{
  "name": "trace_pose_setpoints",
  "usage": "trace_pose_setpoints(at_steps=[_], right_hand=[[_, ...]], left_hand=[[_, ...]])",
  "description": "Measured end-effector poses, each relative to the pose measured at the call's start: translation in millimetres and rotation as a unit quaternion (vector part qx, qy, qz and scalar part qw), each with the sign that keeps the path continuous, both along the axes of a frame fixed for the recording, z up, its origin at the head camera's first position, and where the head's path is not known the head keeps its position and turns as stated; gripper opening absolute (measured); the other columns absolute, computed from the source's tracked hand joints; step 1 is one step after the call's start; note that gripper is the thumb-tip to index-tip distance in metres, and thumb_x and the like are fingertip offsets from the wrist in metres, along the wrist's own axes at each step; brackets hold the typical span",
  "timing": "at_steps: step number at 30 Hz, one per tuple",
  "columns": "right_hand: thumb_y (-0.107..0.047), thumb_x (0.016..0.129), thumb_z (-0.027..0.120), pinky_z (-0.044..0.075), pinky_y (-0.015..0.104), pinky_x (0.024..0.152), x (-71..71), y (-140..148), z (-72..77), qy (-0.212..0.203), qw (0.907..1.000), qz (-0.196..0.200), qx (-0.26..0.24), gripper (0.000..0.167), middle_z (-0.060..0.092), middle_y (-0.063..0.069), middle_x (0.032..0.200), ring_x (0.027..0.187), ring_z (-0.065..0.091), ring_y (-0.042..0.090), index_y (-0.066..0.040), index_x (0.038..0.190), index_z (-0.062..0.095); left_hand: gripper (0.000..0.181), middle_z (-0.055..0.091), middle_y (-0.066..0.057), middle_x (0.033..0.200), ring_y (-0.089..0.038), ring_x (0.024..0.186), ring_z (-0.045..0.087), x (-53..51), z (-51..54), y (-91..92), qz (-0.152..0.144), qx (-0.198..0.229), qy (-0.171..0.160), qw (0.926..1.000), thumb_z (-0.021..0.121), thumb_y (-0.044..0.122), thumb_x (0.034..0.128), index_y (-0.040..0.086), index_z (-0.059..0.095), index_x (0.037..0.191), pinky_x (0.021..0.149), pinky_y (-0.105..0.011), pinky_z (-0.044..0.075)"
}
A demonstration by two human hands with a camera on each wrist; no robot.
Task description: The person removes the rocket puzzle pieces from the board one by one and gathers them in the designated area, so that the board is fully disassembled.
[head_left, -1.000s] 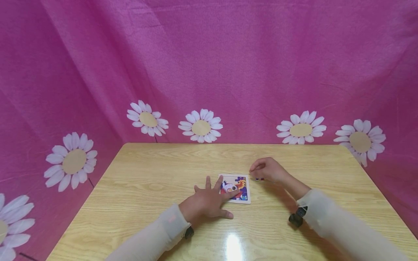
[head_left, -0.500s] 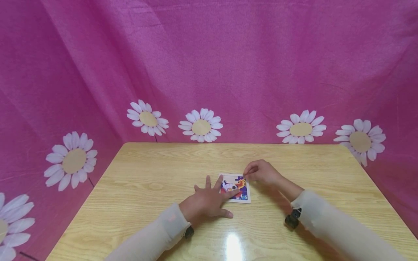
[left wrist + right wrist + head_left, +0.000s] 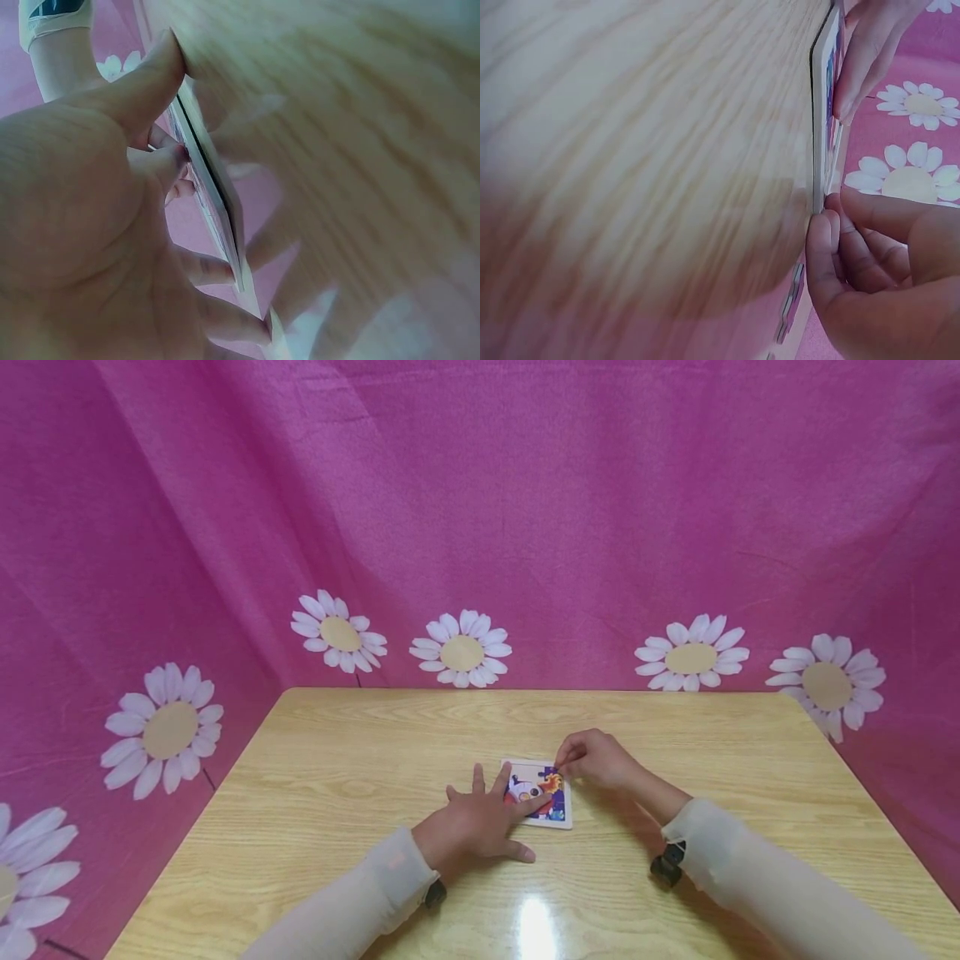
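Note:
A small square jigsaw puzzle (image 3: 558,810) lies flat on the table in its pale frame. Its picture shows purple, white, red and orange, with a bare pale patch near the upper left. My left hand (image 3: 483,822) rests on its left side, fingers spread; one finger crosses the picture. At the far right corner, my right hand (image 3: 596,758) pinches a corner puzzle piece with thumb and curled fingers; the fingertips mostly hide it. The right wrist view shows my thumb and fingers meeting at the frame's corner (image 3: 819,199).
Loose puzzle pieces (image 3: 789,307) lie on the table by the right hand in the right wrist view. The wooden table (image 3: 360,743) ends at a pink curtain (image 3: 562,527) with daisies along its back and sides.
My right hand has moved left, from beside the puzzle to its far right corner. The puzzle has shifted very slightly left. My left hand has stayed in place.

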State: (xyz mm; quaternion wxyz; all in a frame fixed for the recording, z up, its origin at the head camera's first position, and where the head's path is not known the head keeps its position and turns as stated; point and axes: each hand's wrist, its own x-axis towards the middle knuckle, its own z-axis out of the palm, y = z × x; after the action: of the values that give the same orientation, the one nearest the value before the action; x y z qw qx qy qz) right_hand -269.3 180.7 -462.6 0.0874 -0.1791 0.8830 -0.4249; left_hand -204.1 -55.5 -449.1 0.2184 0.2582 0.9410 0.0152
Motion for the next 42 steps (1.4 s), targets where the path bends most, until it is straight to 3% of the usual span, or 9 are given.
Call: trace_pose_setpoints(at_steps=[27,33,42], right_hand=[[0.012,0.088,0.064,0.052,0.028,0.064,-5.1,-4.1,0.0,-0.042,0.9988,-0.001,-0.024,0.009,0.069,0.014,0.084,0.071,0.062,0.019,0.005,0.092,0.068],[0.01,0.089,0.067,0.052,0.028,0.062,-6.3,-4.4,0.5,-0.037,0.9987,-0.003,-0.035,0.007,0.069,0.012,0.084,0.07,0.061,0.017,0.004,0.09,0.068],[0.006,0.088,0.073,0.052,0.029,0.07,-8.0,-4.5,3.6,-0.024,0.9991,-0.003,-0.034,0.007,0.07,0.01,0.083,0.076,0.062,0.015,0.003,0.09,0.067]], left_hand=[[0.083,0.005,-0.015,0.174,-0.06,0.151,0.008,2.6,2.9,2.9,0.019,-0.001,-0.01,0.9998,0.064,0.074,0.084,0.065,0.021,0.154,0.099,-0.087,0.027],[0.084,0.004,-0.014,0.174,-0.06,0.151,0.007,0.6,0.6,3.4,0.015,-0.012,-0.008,0.9998,0.063,0.075,0.0843,0.064,0.018,0.155,0.099,-0.087,0.027],[0.083,0.005,-0.014,0.174,-0.06,0.151,0.008,0.9,1.4,3.7,0.021,-0.015,-0.007,0.9996,0.064,0.076,0.083,0.065,0.021,0.154,0.098,-0.087,0.028]])
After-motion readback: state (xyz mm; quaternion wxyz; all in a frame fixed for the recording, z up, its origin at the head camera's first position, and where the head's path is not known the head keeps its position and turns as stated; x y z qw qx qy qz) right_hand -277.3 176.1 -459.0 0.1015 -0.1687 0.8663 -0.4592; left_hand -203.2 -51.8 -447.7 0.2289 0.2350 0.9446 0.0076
